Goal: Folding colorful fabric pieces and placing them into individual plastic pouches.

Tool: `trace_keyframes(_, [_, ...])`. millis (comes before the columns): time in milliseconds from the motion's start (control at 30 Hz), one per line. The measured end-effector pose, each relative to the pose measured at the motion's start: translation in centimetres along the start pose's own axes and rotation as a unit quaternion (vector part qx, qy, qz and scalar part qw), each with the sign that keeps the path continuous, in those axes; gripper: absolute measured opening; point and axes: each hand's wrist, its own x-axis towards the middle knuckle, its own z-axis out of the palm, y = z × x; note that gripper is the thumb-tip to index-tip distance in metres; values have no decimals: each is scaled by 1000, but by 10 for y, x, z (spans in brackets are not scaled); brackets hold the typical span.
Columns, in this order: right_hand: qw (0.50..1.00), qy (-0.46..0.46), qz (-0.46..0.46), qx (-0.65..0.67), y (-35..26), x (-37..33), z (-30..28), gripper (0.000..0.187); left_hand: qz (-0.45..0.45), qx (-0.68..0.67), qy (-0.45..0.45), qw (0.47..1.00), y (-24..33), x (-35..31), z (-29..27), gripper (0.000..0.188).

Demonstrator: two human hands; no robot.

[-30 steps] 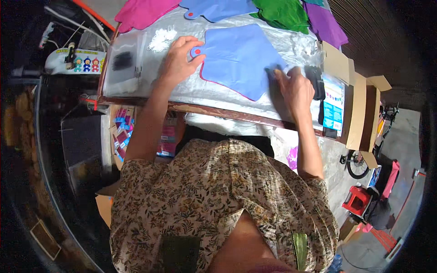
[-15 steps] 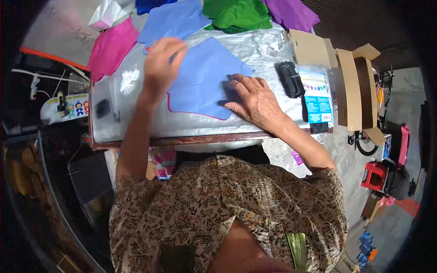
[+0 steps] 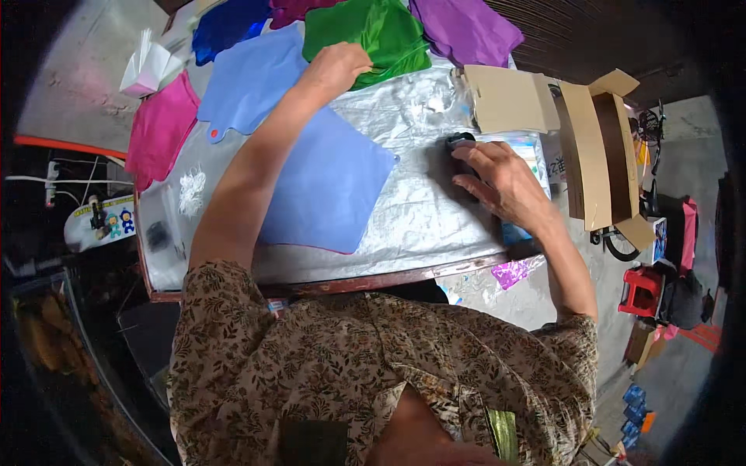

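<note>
head view: 2 hands over 1 silver-covered surface [image 3: 412,233]; left hand [image 3: 336,71] at the lower edge of 1 green cloth [image 3: 365,31], fingertips together, grip cannot be told; right hand [image 3: 509,186] at 1 black item [image 3: 460,139], thumb and fingers apart, hold cannot be told. 2 light-blue cloths [image 3: 334,186] lie on the surface, the nearer partly hidden by the left forearm; around them, 1 pink cloth [image 3: 162,128], 1 dark-blue cloth [image 3: 229,31], 1 purple cloth [image 3: 470,31].
</note>
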Motion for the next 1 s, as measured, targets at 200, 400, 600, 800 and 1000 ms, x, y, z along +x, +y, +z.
trace_keyframes(200, [997, -41, 51, 44, 32, 31, -8, 34, -230, -174, 64, 955, -2, 2, -3, 29])
trace_keyframes(400, [994, 89, -59, 24, 76, 113, 26, 39, -356, -323, 37, 876, -11, 5, -11, 32])
trace_keyframes(600, [998, 25, -38, -54, 119, 197, 67, 31, -383, -439, 20, 813, -18, 10, -13, 26])
trace_keyframes(800, [993, 65, 27, -100, 109, 224, 81, 50, -349, -381, 36, 855, -25, 31, -19, 22])
trace_keyframes(1000, [993, 47, 48, -98, 117, 220, 110, 73, -326, -310, 182, 874, -31, 70, -97, 10])
